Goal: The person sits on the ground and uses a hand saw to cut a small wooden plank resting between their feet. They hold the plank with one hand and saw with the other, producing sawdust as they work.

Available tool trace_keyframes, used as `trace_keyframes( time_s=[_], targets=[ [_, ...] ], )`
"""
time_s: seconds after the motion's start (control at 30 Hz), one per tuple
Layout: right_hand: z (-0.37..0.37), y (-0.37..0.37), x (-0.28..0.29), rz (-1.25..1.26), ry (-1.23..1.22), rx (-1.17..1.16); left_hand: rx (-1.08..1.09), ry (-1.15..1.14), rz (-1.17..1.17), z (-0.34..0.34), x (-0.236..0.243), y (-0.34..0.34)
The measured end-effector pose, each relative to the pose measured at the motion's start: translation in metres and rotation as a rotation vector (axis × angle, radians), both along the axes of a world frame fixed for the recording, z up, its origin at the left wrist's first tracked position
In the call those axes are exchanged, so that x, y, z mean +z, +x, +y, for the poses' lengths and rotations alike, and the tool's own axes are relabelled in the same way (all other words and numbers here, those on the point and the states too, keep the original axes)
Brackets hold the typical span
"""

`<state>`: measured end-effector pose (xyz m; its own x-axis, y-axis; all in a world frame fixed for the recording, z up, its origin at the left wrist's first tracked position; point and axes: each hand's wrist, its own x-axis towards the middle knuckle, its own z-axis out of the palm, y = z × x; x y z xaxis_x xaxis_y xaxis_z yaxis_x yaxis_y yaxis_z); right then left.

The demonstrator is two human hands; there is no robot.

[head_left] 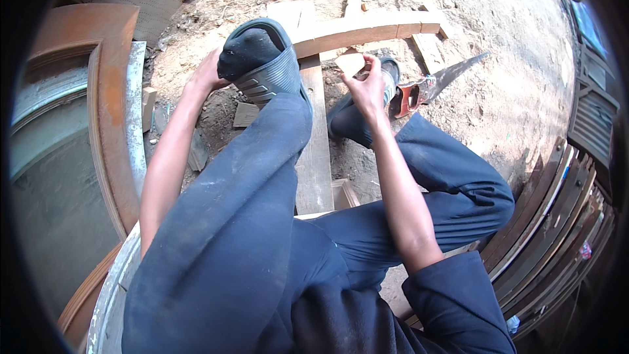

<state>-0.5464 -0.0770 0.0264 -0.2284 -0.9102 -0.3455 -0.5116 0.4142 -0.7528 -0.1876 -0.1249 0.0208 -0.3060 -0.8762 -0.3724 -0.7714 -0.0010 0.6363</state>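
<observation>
My left hand (204,73) is beside my raised foot in a slide sandal (265,82), its fingertips hidden behind the foot. My right hand (368,85) grips a small pale wooden piece (348,63), just below a long light timber (370,31) that lies crosswise. A handsaw (442,82) with a red handle rests by my other foot, to the right of that hand. A weathered plank (310,170) runs lengthwise between my legs, under the crosswise timber.
Sandy ground (498,13) with offcuts surrounds the work. At left stand an orange-brown wooden frame with a panel (114,92) and a white-painted board (136,72). Stacked boards (537,223) and a dark slatted metal piece (590,124) line the right side.
</observation>
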Motion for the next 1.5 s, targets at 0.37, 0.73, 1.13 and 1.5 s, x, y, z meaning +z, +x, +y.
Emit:
trace_keyframes(
  time_s=[0.37, 0.73, 1.13, 1.5],
  targets=[
    [0.031, 0.050, 0.009, 0.216, -0.222, 0.121, 0.076, 0.135, -0.251, 0.002, 0.080, -0.039],
    [0.037, 0.063, -0.003, 0.225, -0.234, 0.278, 0.115, -0.025, -0.214, 0.009, 0.054, -0.024],
    [0.015, 0.003, 0.030, 0.166, -0.269, 0.070, -0.073, -0.263, -0.101, 0.007, 0.017, -0.010],
    [0.026, -0.087, 0.028, 0.380, 0.149, -0.235, -0.084, -0.294, -0.324, 0.025, 0.035, 0.005]
  ],
)
